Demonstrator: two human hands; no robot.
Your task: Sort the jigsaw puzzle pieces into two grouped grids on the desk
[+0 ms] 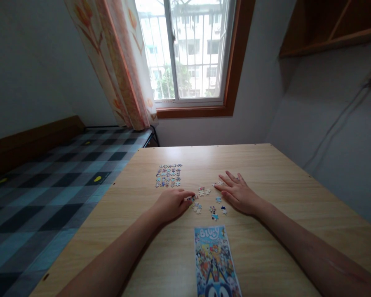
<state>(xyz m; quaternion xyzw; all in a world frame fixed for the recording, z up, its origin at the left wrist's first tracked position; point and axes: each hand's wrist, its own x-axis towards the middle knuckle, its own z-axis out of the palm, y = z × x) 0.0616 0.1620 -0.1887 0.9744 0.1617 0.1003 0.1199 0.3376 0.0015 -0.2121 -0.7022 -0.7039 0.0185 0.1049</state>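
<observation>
l grip (173, 203) at pcs (197, 208), "bluey" sht (215, 258)

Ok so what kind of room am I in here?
Probably a bedroom: a bed with a checked cover is on the left, a flowered curtain hangs by the window, and puzzle pieces lie on a wooden table.

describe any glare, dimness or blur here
Head view: the white-framed glass window glares, partly washed out; head view: grey-white walls look dim; head view: the pale wooden tabletop shines near its far edge; head view: small multicoloured jigsaw pieces look soft.
</observation>
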